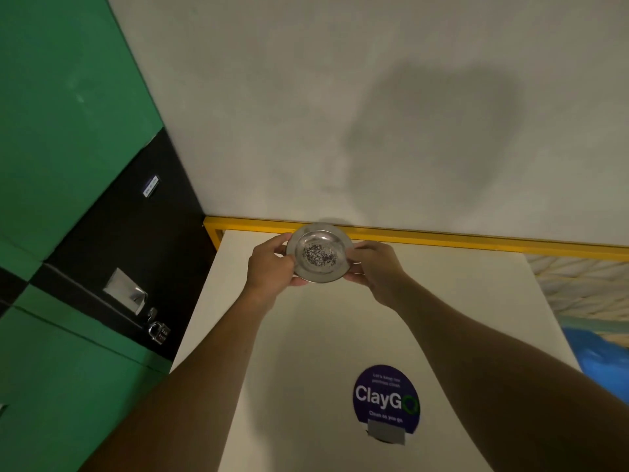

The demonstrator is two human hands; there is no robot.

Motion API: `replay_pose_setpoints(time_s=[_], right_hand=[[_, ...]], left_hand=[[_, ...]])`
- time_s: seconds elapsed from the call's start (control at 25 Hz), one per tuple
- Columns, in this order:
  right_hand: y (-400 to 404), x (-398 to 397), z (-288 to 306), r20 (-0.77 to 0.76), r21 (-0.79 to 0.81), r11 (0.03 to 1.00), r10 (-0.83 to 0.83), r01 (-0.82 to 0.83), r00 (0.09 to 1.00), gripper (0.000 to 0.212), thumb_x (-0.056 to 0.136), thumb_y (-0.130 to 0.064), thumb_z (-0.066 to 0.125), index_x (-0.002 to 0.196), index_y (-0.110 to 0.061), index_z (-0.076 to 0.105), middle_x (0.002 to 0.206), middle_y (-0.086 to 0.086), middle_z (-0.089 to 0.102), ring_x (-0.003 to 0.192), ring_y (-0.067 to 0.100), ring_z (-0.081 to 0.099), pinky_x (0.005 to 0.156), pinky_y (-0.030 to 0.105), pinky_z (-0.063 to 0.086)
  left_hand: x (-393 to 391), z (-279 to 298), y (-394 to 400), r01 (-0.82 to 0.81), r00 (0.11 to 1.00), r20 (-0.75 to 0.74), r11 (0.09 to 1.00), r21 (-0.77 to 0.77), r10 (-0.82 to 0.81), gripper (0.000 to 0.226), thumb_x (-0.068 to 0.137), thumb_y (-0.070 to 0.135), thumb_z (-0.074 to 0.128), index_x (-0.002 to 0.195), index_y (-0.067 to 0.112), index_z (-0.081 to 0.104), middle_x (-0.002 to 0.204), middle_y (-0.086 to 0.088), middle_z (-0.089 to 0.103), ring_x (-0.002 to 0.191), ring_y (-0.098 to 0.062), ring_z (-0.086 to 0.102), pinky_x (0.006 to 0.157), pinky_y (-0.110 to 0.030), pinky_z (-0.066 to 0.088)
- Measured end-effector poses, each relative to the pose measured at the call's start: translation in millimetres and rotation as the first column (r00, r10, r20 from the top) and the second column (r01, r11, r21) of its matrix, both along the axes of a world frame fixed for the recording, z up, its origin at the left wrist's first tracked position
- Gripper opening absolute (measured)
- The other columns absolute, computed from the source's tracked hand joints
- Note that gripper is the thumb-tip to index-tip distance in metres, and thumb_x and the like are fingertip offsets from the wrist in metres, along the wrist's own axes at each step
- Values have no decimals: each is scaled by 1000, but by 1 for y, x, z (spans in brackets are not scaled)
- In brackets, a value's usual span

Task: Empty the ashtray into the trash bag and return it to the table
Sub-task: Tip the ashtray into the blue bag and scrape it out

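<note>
Both hands are gripping the ashtray (319,255) by its rim, left hand (272,267) and right hand (372,269) on opposite sides, holding it up over the far end of the white table (323,335) near the yellow rail (442,237). It's round, so no real long axis, and it's sitting nearly level, bowl facing up, ash (318,256) still inside. Looks like the carrying step; next it needs keeping flat till it's over the trash bag, which I'm not seeing anywhere.

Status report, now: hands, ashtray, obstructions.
Left hand and right hand grip ashtray rims. Ash still inside, held above table. Trash bag not in view. Nothing obstructing.
</note>
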State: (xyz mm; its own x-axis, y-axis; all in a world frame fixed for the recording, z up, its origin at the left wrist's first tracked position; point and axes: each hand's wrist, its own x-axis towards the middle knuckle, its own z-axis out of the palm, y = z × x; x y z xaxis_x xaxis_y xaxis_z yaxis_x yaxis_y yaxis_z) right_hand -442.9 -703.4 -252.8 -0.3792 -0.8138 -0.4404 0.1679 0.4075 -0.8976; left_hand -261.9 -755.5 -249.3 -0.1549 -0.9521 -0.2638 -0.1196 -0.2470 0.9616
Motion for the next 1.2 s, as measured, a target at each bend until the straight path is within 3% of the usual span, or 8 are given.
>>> replay_pose_setpoints(time_s=[0.28,0.4,0.68,0.92,1.2], right_hand=[[64,-27,29,20,-19,997,-68,68,997,12,89,-1,59,83,-9,64,76,10,69,62,19,68,60,32,57],[93,-42,38,24,-20,996,-91,92,996,11,90,0,58,85,-8,64,80,12,68,70,21,69,61,32,58],[166,-91,46,28,-36,984,-173,174,985,10,91,-2,59,86,-8,66,81,11,69,70,22,69,59,30,57],[230,-148,45,34,-43,964,-263,264,964,13,90,0,59,81,-8,66,71,10,67,57,16,65,55,30,55],[300,-228,28,89,-13,932,-360,362,929,8,94,-1,57,90,-4,64,75,10,68,63,18,67,57,30,55]], left_hand=[[-28,28,48,98,995,24,995,-5,-98,41,86,-5,59,120,16,68,112,-17,62,97,-41,68,61,-41,62],[-45,35,72,131,991,27,991,-2,-131,41,85,-6,58,118,16,69,114,-20,62,97,-41,68,62,-40,62],[-98,47,130,213,976,42,977,-7,-212,43,86,-6,58,121,17,67,114,-15,63,93,-37,70,61,-39,62],[-163,50,179,327,943,68,945,-14,-325,41,87,-6,57,118,19,68,116,-15,62,93,-35,70,61,-38,62],[-253,37,234,433,899,79,902,-5,-431,43,89,-5,56,125,18,65,113,-13,62,92,-32,70,61,-38,62]])
